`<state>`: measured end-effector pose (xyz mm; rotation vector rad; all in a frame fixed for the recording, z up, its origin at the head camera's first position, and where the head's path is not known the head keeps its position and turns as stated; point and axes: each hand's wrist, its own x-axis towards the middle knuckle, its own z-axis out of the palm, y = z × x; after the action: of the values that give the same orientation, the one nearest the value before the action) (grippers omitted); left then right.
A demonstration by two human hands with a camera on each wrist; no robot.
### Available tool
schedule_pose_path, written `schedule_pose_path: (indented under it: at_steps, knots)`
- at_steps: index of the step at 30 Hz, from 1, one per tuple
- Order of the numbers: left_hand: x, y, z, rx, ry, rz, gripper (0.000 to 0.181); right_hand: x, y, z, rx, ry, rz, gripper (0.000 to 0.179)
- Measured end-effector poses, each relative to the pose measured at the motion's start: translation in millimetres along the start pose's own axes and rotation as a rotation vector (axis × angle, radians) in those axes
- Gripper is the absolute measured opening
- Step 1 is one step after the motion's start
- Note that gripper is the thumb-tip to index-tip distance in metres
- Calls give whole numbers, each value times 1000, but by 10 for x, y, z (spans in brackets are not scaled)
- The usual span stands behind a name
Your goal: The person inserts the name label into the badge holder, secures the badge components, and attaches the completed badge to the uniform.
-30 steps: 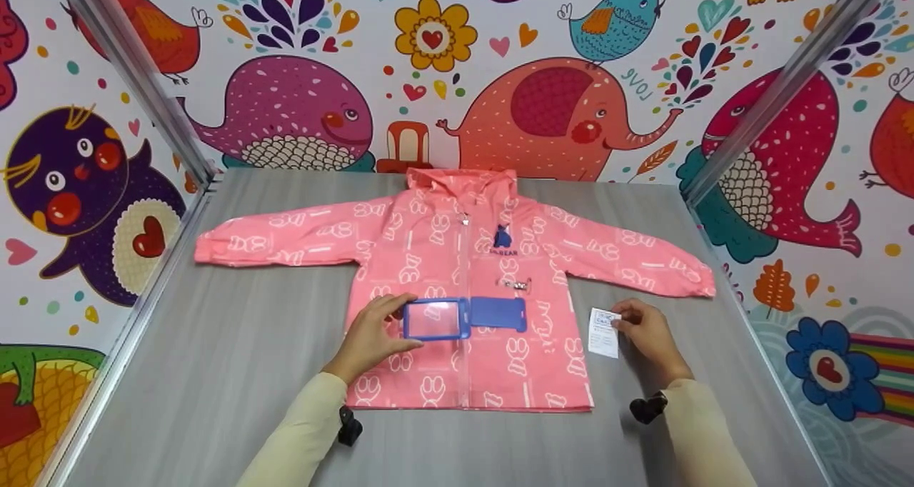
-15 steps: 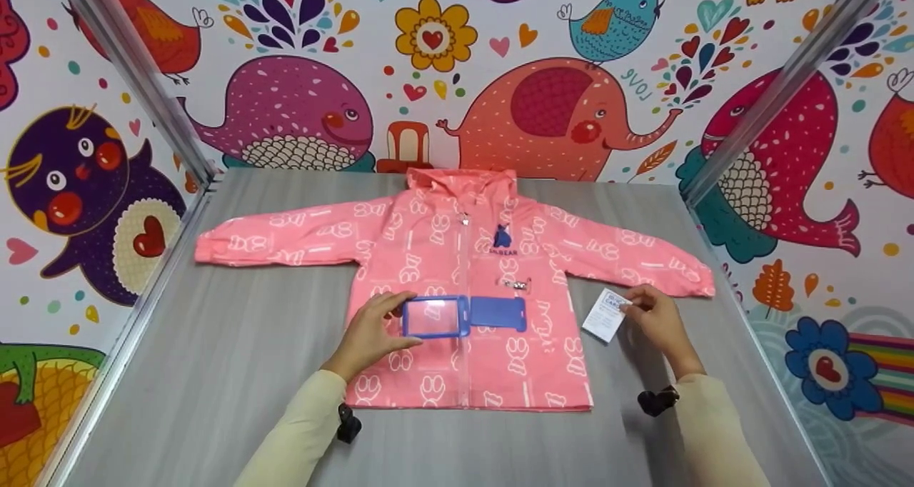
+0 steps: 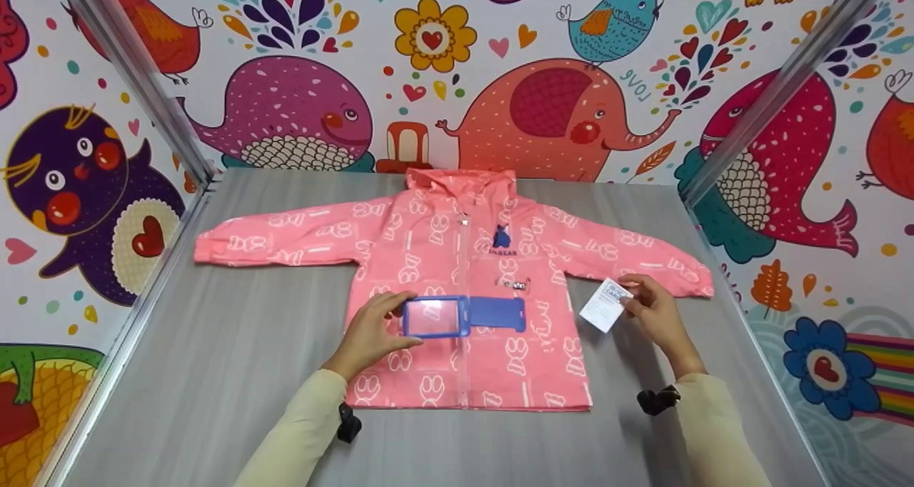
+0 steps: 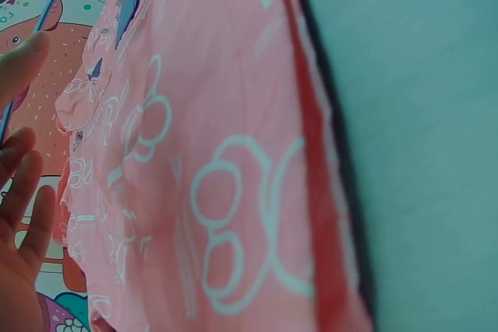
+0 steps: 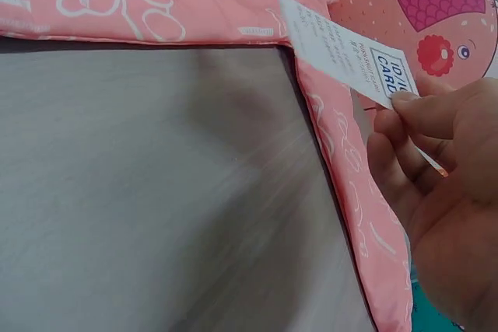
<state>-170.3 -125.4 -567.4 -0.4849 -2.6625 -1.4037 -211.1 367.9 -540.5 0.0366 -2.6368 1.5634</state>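
A blue-framed badge holder with a transparent window is pinched at its left end by my left hand, thumb below and fingers above. A solid blue panel lies at its right end over the jacket. The left wrist view catches the holder edge-on, beside the thumb. My right hand pinches a white printed card by its right edge. The card is tilted, and its heading, "ID/IC CARD", shows partly in the right wrist view. Below both hands a pink hooded jacket lies spread with sleeves outstretched.
The jacket rests on a grey wood-grain table. Patterned walls with cartoon animals stand behind and at both sides, with metal posts in the back corners. A small metal clip lies on the jacket above the blue panel.
My right hand has moved up and slightly away, turning the card from nearly upright to slanted, its top leaning right. The left hand and badge holder have stayed in place.
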Motion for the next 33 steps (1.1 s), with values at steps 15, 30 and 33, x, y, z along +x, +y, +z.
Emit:
schedule_pose_path:
  at_steps: [15, 30, 33]
  knots:
    - [17, 14, 13, 18, 3, -4, 77, 15, -221, 311, 65, -127, -24, 44]
    - [134, 68, 96, 44, -22, -2, 76, -87, -632, 720, 200, -165, -36, 44]
    - [162, 85, 116, 45, -35, -13, 77, -102, -704, 795, 212, -161, -37, 43]
